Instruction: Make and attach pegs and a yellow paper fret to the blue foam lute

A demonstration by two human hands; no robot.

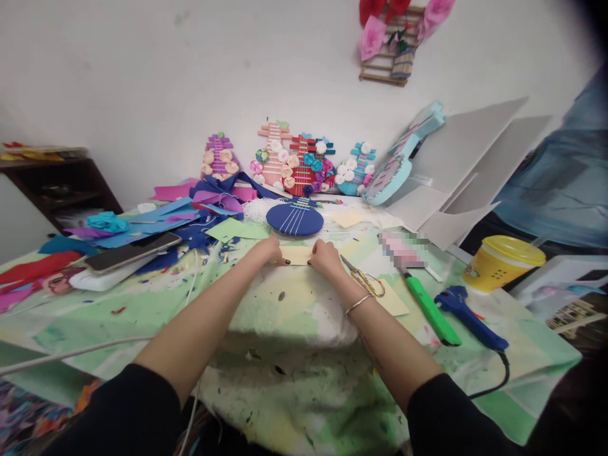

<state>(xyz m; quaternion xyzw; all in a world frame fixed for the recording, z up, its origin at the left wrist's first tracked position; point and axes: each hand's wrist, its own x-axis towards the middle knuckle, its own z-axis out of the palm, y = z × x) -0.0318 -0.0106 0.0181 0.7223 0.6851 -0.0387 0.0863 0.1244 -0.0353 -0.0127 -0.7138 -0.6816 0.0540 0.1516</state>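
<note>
A small pale yellow sheet of paper [298, 255] lies at the middle of the table, between my hands. My left hand [272, 249] pinches its left end, while my right hand [325, 256] grips the right end with curled fingers. Just beyond the paper rests a dark blue, round-bodied toy lute [294, 218] with pale strings. Gold-handled scissors [368, 280] lie beside my right wrist, partly over another pale yellow sheet [394, 299]. Light green paper [235, 230] is to the left of my left hand.
At right are a green utility knife [432, 310], a blue glue gun [470, 316] with its cord, and a yellow lidded cup [503, 263]. A phone [133, 252] and coloured scraps [161, 218] cover the left. Several flower-decorated toy lutes [304, 164] stand along the wall.
</note>
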